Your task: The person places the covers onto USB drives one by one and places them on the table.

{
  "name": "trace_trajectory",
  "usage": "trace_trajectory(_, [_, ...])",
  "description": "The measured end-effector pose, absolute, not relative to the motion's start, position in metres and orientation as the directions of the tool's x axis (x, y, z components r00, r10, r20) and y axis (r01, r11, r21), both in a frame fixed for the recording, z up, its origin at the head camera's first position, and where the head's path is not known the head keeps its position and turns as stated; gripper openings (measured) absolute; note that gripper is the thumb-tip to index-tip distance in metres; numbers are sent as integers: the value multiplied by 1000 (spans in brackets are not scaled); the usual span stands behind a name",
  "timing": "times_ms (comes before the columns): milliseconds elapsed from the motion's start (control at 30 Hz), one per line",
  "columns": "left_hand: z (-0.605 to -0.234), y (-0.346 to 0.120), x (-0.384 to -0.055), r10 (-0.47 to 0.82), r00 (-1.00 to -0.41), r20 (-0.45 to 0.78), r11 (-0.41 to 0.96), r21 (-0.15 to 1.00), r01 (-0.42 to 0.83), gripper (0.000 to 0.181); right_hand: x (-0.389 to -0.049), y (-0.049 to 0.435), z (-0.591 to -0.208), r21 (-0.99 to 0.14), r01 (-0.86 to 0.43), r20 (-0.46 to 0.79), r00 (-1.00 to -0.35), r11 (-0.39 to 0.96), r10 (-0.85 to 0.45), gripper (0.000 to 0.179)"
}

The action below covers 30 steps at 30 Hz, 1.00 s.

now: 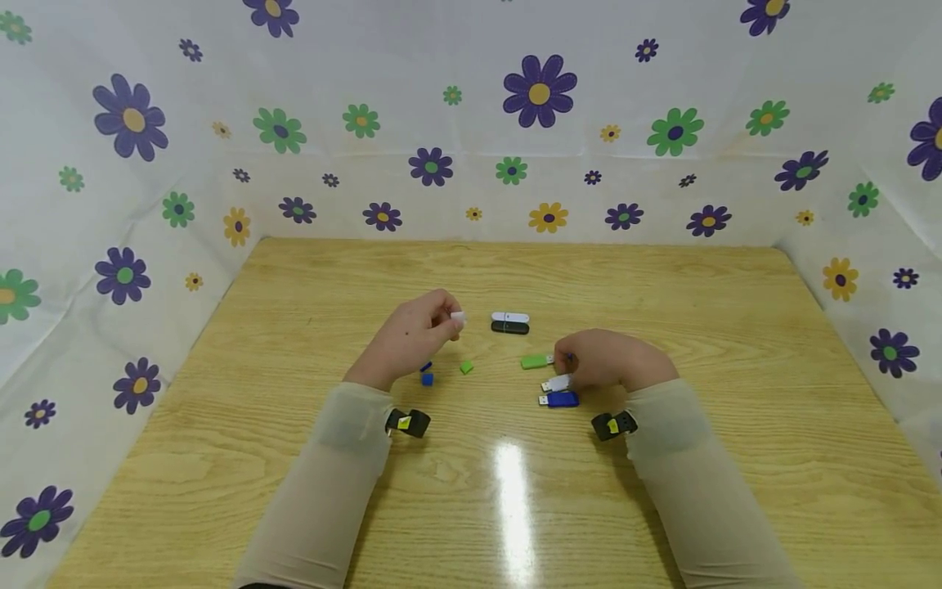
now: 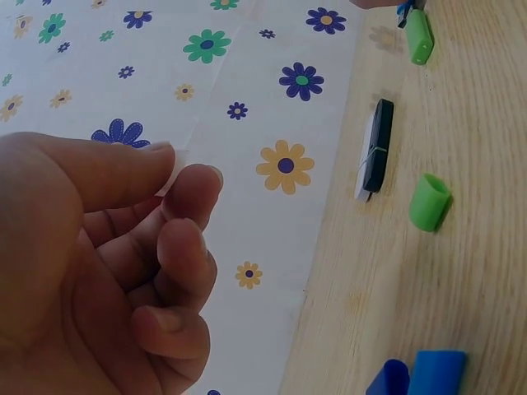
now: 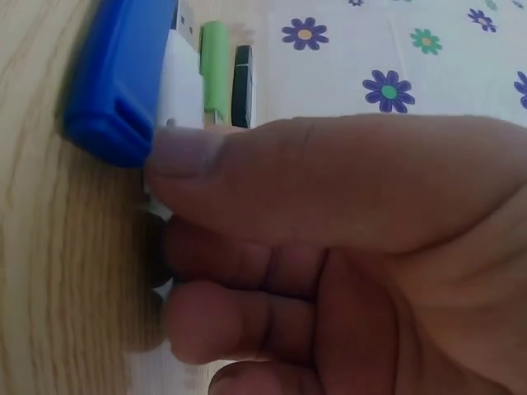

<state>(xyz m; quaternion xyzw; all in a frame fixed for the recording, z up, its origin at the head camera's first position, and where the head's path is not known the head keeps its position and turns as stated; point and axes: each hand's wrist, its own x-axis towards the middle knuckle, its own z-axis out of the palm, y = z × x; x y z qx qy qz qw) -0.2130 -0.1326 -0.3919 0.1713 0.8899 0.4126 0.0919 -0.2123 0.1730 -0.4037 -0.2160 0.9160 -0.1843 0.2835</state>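
Observation:
My left hand (image 1: 412, 334) is raised above the table and pinches a small white cap (image 1: 458, 316) between thumb and forefinger; the fingers mostly cover it in the left wrist view. Low at the tabletop, my right hand (image 1: 618, 360) pinches a white USB stick (image 1: 557, 383), its bare metal plug pointing left. A blue USB stick (image 1: 563, 399) lies just nearer than it, and a green USB stick (image 1: 535, 361) lies just beyond, both uncapped. Something dark blue beside the right fingers is mostly hidden. Under the left hand are a green cap (image 2: 430, 202) and two blue caps (image 2: 438, 372).
A white capped USB stick (image 1: 510, 317) and a black capped one (image 1: 510, 328) lie side by side farther back, between the hands. The wooden table (image 1: 471, 507) ends at a flower-printed cloth (image 1: 471, 106) behind and at both sides.

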Motion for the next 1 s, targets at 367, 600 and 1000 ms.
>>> trace_trajectory(367, [-394,-130,-212,407,-913,-31,561,797,224,14,-212,170,-398,-547,-328,-318,-770,770,-554,9])
trace_trajectory(600, [-392,-126,-209,411,-911,-37,570,790,226,13,-213,165,-392,-752,-288,-184,-772,593,-608,11])
trace_trajectory(1000, [-395,-118,-211,441,-897,-21,555,792,254,13,-210,154,-389,-859,-306,53,-850,410,-524,27])
